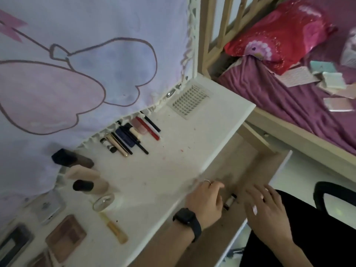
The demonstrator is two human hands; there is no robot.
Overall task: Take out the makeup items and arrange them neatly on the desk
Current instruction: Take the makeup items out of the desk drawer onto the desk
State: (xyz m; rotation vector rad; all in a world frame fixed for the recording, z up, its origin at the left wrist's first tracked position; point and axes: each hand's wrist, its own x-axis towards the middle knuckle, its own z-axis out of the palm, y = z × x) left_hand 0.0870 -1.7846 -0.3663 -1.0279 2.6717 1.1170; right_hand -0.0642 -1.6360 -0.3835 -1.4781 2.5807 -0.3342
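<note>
Head view. Drawer [240,166] stands open below the front edge of the white surface [173,160]. Both hands are over the drawer.

Left hand [206,201], black watch [187,220] on the wrist, is at the drawer's left side. Its fingers [215,185] are bent downward and blurred, so I cannot tell whether they grip anything.

Right hand [267,207] is at the drawer's right side, fingers straight and spread, holding nothing.

Small tube [230,201] with dark ends lies inside the drawer between the two hands, just beside the left palm. Contact with the palm cannot be made out.

Makeup on the surface, all left of the drawer:
- A row of pencils and slim sticks [133,135] lies side by side, up against the hanging cloth [77,64].
- A cluster: dark bottle [71,158], beige tube [82,174], dark-capped bottle [90,186], clear glass bottle [104,202].
- A yellow tube [115,230], nearest the drawer.
- A brown palette [65,237] beyond the yellow tube.
- A dark palette [13,243], farthest out.

Vent grille [189,100] is set in the surface beyond the drawer.

Right of the drawer is a bed [289,105] with a purple sheet and a red pillow [279,35]. A black chair arm [335,195] is near the drawer's right corner.
</note>
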